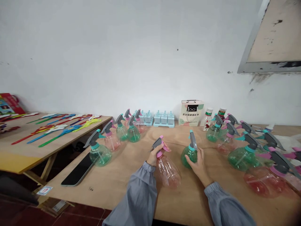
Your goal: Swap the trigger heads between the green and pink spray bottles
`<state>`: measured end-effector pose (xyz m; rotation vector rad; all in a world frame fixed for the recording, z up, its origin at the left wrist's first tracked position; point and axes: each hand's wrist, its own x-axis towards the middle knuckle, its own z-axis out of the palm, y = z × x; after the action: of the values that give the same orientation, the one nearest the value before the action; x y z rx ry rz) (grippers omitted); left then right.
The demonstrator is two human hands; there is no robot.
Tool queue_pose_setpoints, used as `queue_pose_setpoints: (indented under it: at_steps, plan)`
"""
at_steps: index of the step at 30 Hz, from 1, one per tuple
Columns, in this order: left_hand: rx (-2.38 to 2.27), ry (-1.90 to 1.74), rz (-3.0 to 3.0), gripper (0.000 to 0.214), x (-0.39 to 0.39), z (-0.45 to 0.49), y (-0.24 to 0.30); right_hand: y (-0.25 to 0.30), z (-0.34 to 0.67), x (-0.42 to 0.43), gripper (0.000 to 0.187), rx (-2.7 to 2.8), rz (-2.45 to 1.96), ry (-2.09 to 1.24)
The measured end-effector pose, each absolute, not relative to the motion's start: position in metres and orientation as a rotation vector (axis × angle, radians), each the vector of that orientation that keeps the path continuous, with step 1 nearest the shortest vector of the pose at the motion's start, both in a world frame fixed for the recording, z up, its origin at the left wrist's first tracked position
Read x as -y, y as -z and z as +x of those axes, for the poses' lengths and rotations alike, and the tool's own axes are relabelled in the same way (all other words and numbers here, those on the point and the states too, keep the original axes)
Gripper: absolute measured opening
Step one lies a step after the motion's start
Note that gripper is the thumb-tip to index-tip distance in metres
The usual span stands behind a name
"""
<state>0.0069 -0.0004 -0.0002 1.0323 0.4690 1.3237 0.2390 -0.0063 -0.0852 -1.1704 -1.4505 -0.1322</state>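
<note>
My left hand [156, 153] is closed around the grey and pink spray head of a clear pink spray bottle [168, 172], which tilts over the front middle of the table. To the right of it, my right hand [198, 161] grips the round body of a green spray bottle [189, 154] with a grey and turquoise head. That bottle looks roughly upright. Whether either bottle's base touches the table I cannot tell. Left of my hands, a green spray bottle [100, 154] stands by a black phone [78, 171].
Several spray bottles crowd the right side, a pink spray bottle [265, 180] nearest. Light blue ice-pop moulds [164, 119], a paper bag [191, 113] and a white bottle [207, 117] stand by the wall. At left, another table [25, 158] carries colourful hand-shaped toys [68, 130].
</note>
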Motion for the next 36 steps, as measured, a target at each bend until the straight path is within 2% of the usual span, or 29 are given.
queue_pose_setpoints:
  at_steps: [4, 9, 16, 19, 22, 28, 36]
  plan:
    - [-0.465, -1.318, 1.054, 0.034, 0.0, 0.006, -0.003, 0.085, 0.239, 0.005, 0.051, 1.453, -1.171, 0.136]
    - [-0.44, -1.293, 1.045, 0.042, 0.003, 0.007, -0.003, 0.086, 0.238, 0.004, 0.051, 1.449, -1.172, 0.128]
    - [-0.626, -1.451, 1.113, 0.035, 0.003, 0.008, -0.005, 0.087, 0.238, 0.004, 0.051, 1.452, -1.172, 0.126]
    - [-0.668, -1.478, 1.215, 0.046, 0.003, 0.0, -0.013, 0.086, 0.238, 0.004, 0.051, 1.448, -1.175, 0.132]
    - [-0.795, -1.551, 1.243, 0.053, 0.001, -0.019, -0.022, 0.085, 0.237, 0.005, 0.051, 1.458, -1.165, 0.132]
    - [-1.296, -1.795, 1.255, 0.044, -0.014, -0.091, -0.024, 0.083, 0.236, 0.007, 0.049, 1.458, -1.168, 0.121]
    - [-1.558, -1.943, 1.385, 0.049, -0.032, -0.148, -0.019, 0.085, 0.237, 0.005, 0.049, 1.463, -1.151, 0.137]
